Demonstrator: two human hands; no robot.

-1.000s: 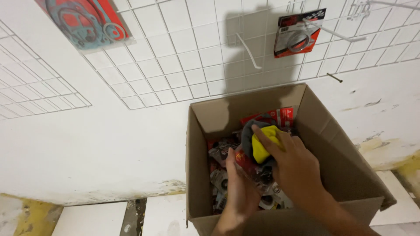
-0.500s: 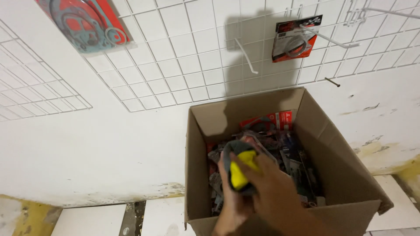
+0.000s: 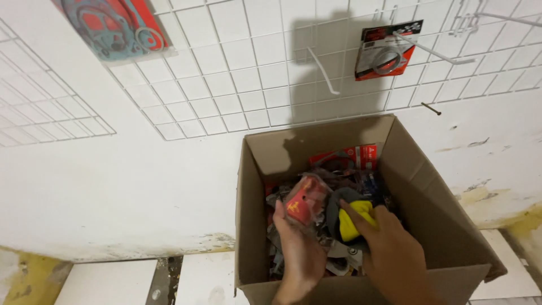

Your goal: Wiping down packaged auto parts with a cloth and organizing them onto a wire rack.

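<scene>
Down inside the open cardboard box [image 3: 429, 209], at about six o'clock in the view, both hands are buried among packaged parts. The left hand [image 3: 299, 248] has its fingers curled closed around a small red packet [image 3: 305, 204], thumb pressed on its near edge, lifting it just above the heap. The right hand [image 3: 392, 248], at about five o'clock, is wrapped over a yellow-and-dark item [image 3: 353, 219] with the fingertips hooked on its top; the grip looks closed, though the palm hides how much of it is held. Around them lies a loose pile of grey and red packages [image 3: 344, 161] running toward twelve o'clock of the box. A likely slip, as I judge it, is that the glossy packet slides out of the thumb pinch and drops back into the clutter, or that neighbouring packs snag and get dragged up. Beyond the box, a white wire grid [image 3: 237, 85] on the wall carries a carded ring-shaped part [image 3: 387, 51] at one o'clock and a gasket card [image 3: 113, 28] at eleven o'clock.
</scene>
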